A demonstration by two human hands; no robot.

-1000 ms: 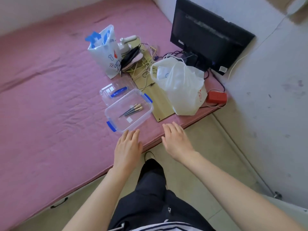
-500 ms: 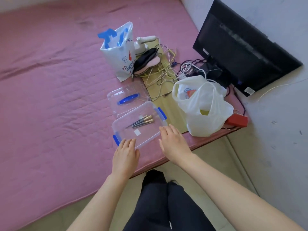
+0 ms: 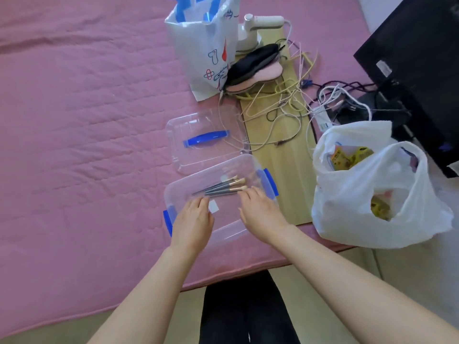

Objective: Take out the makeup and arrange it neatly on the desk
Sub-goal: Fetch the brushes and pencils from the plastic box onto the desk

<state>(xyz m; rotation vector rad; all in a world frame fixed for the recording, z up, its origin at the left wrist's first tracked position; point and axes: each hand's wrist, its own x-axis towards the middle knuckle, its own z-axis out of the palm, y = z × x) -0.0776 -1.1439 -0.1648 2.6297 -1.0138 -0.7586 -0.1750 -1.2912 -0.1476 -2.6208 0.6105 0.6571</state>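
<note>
Risk: the clear box [image 3: 218,194] is light, and a one-sided pull on the brushes [image 3: 223,186] would likely slide or tip it off the near edge of the pink mat [image 3: 87,145]; loose brushes may roll away. The brushes lie inside the box, just beyond the fingertips of both hands. Left hand [image 3: 192,220] is flat and relaxed over the box's near left part, holding nothing. Right hand [image 3: 260,209] is extended, fingers straight, tips at the brush heads, gripping nothing.
</note>
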